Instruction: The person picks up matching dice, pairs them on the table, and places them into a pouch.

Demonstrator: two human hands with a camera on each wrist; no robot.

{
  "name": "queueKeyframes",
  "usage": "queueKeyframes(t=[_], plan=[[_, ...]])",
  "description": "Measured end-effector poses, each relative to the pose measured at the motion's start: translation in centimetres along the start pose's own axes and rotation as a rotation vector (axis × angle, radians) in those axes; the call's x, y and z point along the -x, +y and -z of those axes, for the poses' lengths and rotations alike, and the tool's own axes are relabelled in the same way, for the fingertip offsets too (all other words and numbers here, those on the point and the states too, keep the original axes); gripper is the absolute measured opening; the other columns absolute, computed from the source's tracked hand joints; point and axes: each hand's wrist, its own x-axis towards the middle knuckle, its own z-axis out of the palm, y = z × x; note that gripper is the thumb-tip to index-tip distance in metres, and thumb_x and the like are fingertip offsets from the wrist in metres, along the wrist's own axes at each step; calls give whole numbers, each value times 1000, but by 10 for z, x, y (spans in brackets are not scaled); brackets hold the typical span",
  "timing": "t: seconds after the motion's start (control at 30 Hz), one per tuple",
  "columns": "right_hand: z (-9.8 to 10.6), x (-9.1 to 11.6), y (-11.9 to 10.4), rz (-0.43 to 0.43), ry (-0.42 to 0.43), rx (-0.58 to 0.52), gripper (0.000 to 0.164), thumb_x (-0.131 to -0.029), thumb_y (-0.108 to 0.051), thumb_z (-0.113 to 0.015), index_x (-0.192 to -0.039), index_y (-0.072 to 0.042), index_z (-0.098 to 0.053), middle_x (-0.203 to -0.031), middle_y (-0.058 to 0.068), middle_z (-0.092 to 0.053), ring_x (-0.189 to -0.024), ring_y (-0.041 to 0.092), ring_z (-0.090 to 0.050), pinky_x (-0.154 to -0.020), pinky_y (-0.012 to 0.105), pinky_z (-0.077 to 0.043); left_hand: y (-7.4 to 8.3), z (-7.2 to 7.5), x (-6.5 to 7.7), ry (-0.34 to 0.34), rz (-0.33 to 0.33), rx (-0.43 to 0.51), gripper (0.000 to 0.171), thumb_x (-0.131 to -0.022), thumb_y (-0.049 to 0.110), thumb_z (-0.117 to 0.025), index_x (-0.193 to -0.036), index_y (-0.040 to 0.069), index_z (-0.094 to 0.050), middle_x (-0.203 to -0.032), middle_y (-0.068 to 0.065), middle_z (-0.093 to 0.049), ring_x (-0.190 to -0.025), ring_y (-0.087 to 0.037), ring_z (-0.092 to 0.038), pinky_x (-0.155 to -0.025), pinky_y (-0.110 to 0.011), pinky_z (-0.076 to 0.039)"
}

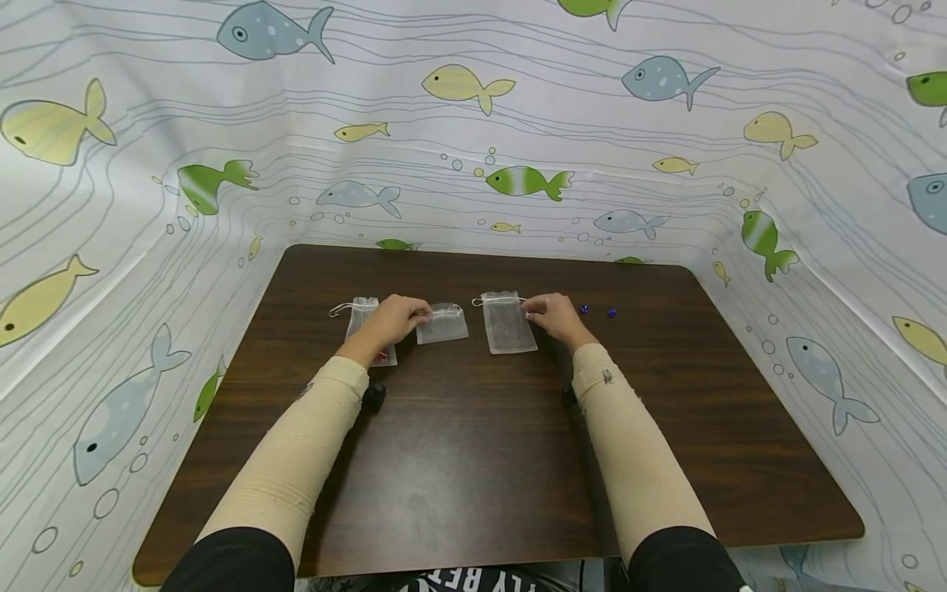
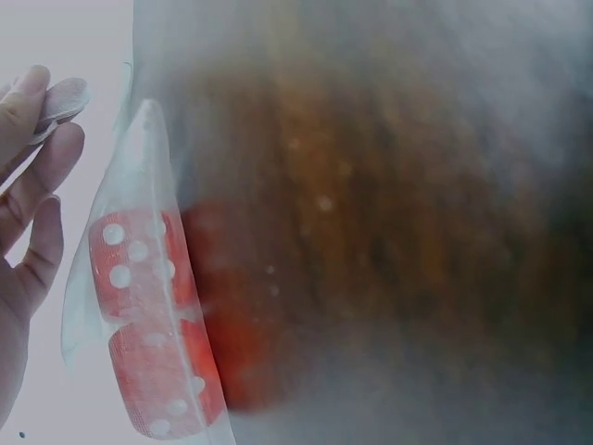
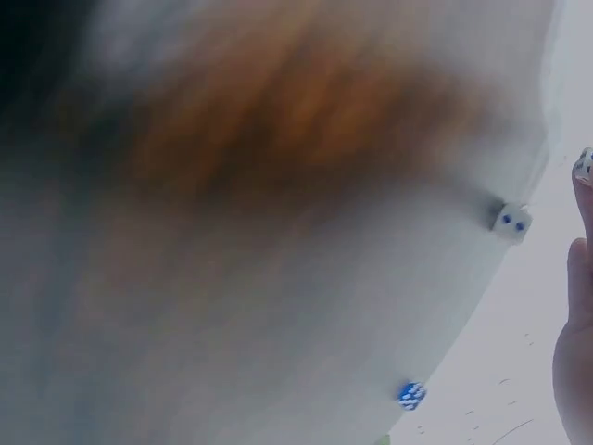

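In the head view, my left hand (image 1: 399,316) is at the left edge of a small white mesh pouch (image 1: 445,327). Its thumb and fingers pinch what looks like a gathered bit of that pouch. Under the left wrist lies another mesh pouch (image 1: 362,309), and the left wrist view shows red dice (image 2: 153,375) with white dots inside it. My right hand (image 1: 558,316) is beside the upper right of a third mesh pouch (image 1: 509,330). A small white die (image 3: 584,165) is at its fingertips, which the right wrist view partly cuts off.
Two small blue dice (image 1: 612,312) lie right of the right hand. Near them, the right wrist view shows a white die (image 3: 512,222) with blue dots and a blue die (image 3: 410,396). Fish-printed sheeting (image 1: 444,205) walls in the brown table (image 1: 459,469) at the back and sides.
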Motion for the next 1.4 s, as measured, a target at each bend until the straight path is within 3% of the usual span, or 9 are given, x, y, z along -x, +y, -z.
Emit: queueKeyframes(t=[0.33,0.63,1.03,1.4], plan=[[0,-13,-28,62,4,-37,23,-96,3,-66,-119,1,-74,-123,17,-70,-116,33,-66,-96,43,-55,3,0,-2,2,-24,-8,17,-99,14,-68,-112,7,-75,-99,-8,-76,-87,-24,-70,-81,-43,-58],[-9,-27,-57,128,-1,-7,23,-95,2,-69,-117,-1,-75,-119,15,-72,-113,30,-68,-93,40,-56,4,-1,-4,-17,2,-27,18,-100,17,-66,-113,8,-75,-99,-6,-75,-88,-24,-70,-81,-42,-57],[-20,-38,-103,191,-58,-55,23,-97,0,-67,-119,-1,-74,-115,14,-74,-103,28,-71,-90,38,-57,3,-3,-5,-21,1,-17,17,-100,17,-67,-112,9,-76,-100,-6,-75,-88,-23,-69,-81,-42,-58],[-25,-38,-122,238,-89,-45,24,-99,-5,-67,-122,-5,-74,-120,10,-73,-109,22,-69,-89,31,-57,7,-5,-10,-34,-22,-24,16,-99,15,-68,-112,10,-76,-100,-5,-75,-86,-21,-70,-81,-41,-58]])
